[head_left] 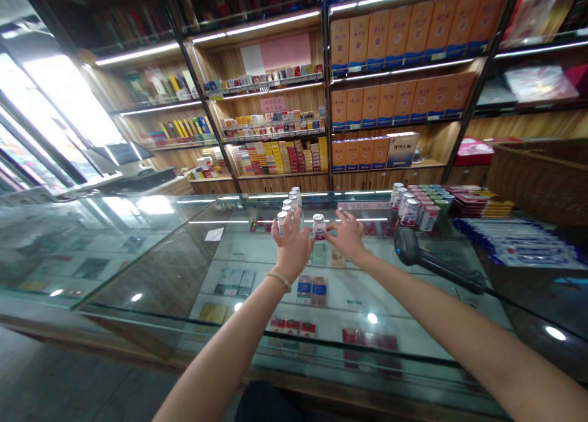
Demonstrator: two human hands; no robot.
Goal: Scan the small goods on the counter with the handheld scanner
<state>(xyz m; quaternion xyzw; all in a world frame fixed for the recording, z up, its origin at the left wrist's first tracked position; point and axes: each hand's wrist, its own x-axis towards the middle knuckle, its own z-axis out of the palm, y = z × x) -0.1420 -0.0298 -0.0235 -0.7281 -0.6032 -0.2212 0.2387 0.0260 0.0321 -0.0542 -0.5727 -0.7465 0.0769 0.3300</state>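
Glass tops the worktop (184,275), where my right hand (348,238) and left hand (294,247) pinch a small white-capped bottle (318,227) upright between them, fingertips at its lower sides. Just beside my left fingers runs a short row of similar bottles (287,209); well to the right, a black scanner (432,263) lies in front of more upright bottles (408,211), near blue-and-white packets (519,243).

Hands touching small jar (318,226) (white-lidded), glass counter (248,256), shelves (271,94)
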